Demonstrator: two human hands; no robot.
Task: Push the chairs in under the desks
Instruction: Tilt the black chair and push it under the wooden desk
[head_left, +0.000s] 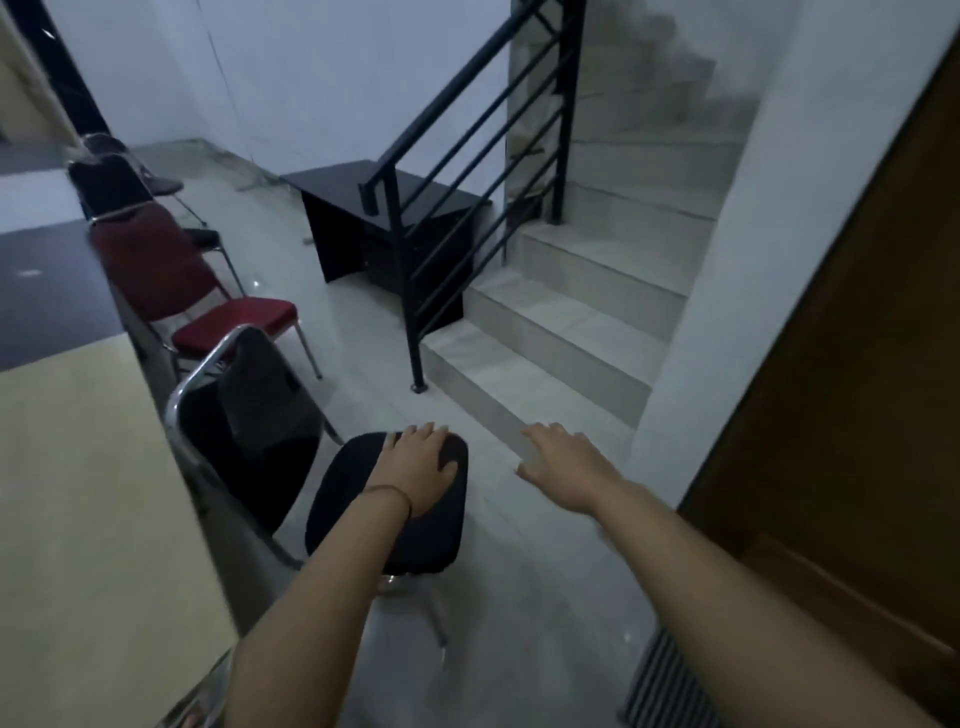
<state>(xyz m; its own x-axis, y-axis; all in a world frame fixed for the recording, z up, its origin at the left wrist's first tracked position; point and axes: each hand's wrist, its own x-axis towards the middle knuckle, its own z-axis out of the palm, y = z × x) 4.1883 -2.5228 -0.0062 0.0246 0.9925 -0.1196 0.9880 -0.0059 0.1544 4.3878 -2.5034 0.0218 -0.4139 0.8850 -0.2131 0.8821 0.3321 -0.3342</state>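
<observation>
- At 6 o'clock in the head view: our left hand (423, 470) lies flat, fingers straight, on the seat of the nearest black chair (387, 506); nothing gripped.
- Right hand (563, 460) hovers at 3 o'clock of that seat, fingers spread wide, holding nothing.
- The chair stands out from the table (78, 467) at 9 o'clock, its back towards the table edge. It likely needs turning before it goes under.
- Suggest: right hand onto the chrome backrest (249, 384), swing it round, then push low and straight so the legs don't snag.
- Red chair (208, 306) at 11 o'clock and further chairs behind it also stand out.
- Containers: none visible.
</observation>
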